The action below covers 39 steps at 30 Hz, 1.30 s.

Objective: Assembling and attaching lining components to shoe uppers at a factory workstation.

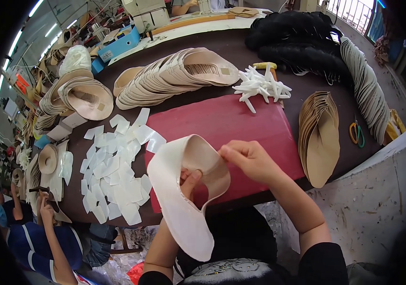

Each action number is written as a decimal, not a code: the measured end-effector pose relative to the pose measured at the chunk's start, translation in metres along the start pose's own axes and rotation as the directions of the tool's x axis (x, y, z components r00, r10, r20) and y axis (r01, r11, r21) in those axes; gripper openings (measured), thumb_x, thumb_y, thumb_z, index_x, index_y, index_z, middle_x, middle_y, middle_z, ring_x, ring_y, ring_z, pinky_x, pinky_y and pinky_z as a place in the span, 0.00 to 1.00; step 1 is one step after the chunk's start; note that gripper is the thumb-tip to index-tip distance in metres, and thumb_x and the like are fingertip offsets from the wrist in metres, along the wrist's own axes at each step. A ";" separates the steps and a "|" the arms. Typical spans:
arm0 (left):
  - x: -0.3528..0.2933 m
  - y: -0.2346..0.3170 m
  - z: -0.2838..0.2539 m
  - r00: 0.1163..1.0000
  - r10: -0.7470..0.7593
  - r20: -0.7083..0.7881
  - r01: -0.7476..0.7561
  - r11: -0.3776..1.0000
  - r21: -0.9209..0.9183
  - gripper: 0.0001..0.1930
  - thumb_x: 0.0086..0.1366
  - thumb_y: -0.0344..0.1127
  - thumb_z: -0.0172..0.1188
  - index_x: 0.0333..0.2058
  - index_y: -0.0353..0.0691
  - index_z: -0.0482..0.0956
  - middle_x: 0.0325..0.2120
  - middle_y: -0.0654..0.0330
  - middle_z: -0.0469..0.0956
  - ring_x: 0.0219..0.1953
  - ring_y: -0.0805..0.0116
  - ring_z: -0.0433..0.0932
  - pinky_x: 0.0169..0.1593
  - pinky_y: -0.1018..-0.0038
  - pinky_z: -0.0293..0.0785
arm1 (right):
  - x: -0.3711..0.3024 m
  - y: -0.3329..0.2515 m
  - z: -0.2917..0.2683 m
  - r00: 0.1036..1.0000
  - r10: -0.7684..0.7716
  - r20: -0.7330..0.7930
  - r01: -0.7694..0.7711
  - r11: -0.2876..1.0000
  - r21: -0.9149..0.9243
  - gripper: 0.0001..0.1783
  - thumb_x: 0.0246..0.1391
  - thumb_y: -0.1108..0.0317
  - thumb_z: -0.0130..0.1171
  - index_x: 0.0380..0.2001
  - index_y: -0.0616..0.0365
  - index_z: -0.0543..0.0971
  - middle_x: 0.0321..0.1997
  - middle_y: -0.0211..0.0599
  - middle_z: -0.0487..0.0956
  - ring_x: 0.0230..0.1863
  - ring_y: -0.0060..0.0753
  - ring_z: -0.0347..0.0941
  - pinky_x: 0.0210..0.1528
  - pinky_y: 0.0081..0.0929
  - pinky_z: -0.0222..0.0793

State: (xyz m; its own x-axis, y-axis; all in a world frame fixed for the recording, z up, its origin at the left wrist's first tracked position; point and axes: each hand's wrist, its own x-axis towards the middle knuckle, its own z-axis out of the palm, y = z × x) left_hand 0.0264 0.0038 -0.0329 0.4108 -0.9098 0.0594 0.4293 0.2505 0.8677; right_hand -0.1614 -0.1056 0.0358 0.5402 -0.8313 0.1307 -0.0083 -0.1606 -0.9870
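"Over the near part of a flat red sheet (269, 121) on the dark brown tabletop (73, 190), what's that being held up?"

"It's a cream-coloured, curved piece of sheet material (170, 178), looped around a wide opening, its long rounded end hanging toward the person's lap."

"And the hands?"

"The left hand (190, 183) is clamped on the piece, thumb showing in the opening, the other fingers mostly hidden. The right hand (249, 159) is at the right rim, thumb and fingertips drawn together; I can't tell whether they pinch the edge itself."

"What lies about them?"

"Just left, a spread of glossy, translucent white cut pieces (112, 171), some lapping onto the sheet. Farther back, a long nested row of beige curved pieces (165, 85), and right of it a tangled heap of slim white pieces (260, 85)."

"To the right?"

"A nested stack of tan-brown pieces (320, 142), then scissors with orange and green handles (356, 134)."
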 end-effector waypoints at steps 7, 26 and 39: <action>0.017 0.040 0.030 0.530 0.775 0.345 -0.603 0.059 0.795 0.15 0.60 0.25 0.60 0.48 0.34 0.78 0.49 0.54 0.78 0.42 0.63 0.78 0.45 0.73 0.74 | 0.081 0.044 -0.075 0.897 -0.296 -0.328 -0.023 0.709 -0.705 0.10 0.53 0.69 0.59 0.37 0.62 0.79 0.34 0.43 0.80 0.30 0.43 0.75 0.36 0.34 0.71; 0.131 0.053 0.135 0.361 -0.142 0.922 -0.933 -0.065 0.355 0.19 0.56 0.30 0.64 0.48 0.42 0.76 0.34 0.60 0.79 0.32 0.60 0.77 0.34 0.68 0.74 | 0.034 0.010 -0.099 0.982 -0.174 -0.074 0.058 0.651 -0.757 0.11 0.47 0.78 0.56 0.36 0.63 0.81 0.29 0.39 0.82 0.26 0.39 0.74 0.34 0.31 0.70; 0.200 -0.019 0.165 0.552 -0.299 0.779 -0.718 0.304 0.626 0.08 0.54 0.34 0.66 0.33 0.42 0.87 0.24 0.59 0.82 0.23 0.63 0.76 0.30 0.71 0.72 | 0.021 0.047 -0.115 0.917 -0.391 0.084 0.189 0.239 -0.952 0.10 0.50 0.73 0.58 0.36 0.61 0.83 0.34 0.37 0.83 0.32 0.46 0.76 0.38 0.31 0.72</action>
State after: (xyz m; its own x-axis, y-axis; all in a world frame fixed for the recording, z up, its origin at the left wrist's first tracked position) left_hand -0.0319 -0.2372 0.0442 -0.5280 -0.8344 0.1580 -0.6676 0.5228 0.5301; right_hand -0.2473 -0.1920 0.0028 0.5690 -0.6545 0.4979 -0.7011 -0.7025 -0.1223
